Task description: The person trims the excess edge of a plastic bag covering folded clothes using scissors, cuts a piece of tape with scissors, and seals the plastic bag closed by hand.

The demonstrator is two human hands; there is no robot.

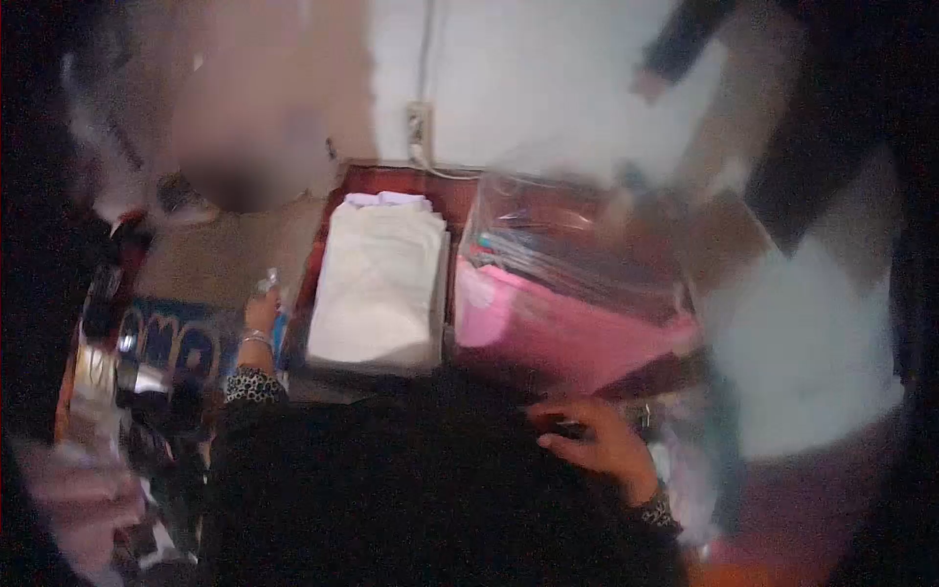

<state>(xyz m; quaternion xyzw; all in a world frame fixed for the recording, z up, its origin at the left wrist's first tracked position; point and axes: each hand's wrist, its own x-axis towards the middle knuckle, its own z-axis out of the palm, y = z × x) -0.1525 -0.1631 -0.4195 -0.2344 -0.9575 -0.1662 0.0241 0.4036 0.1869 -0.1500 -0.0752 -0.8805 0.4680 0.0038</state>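
Note:
My left hand (pixel 260 311) reaches forward at the left, closed around a small, pale, shiny thing (pixel 269 281) too blurred to name. Something blue shows just beside that hand. To its right lies a neat stack of folded cream cloth (pixel 380 279), with a pale lilac piece at the far end. My right hand (pixel 599 445) is low at the right, by my dark clothing. Its thumb and fingers curve but stay apart, with only darkness between them. Beyond it are pink folded fabric (pixel 567 333) and clear plastic packaging (pixel 548 230).
A red-brown table (pixel 391 176) carries the stacks. Behind it is a pale wall with a power socket (pixel 419 122) and cord. Blue lettering marks a brown surface (pixel 181 338) at the left, near mixed clutter. A blurred dark sleeve (pixel 690 39) shows at upper right.

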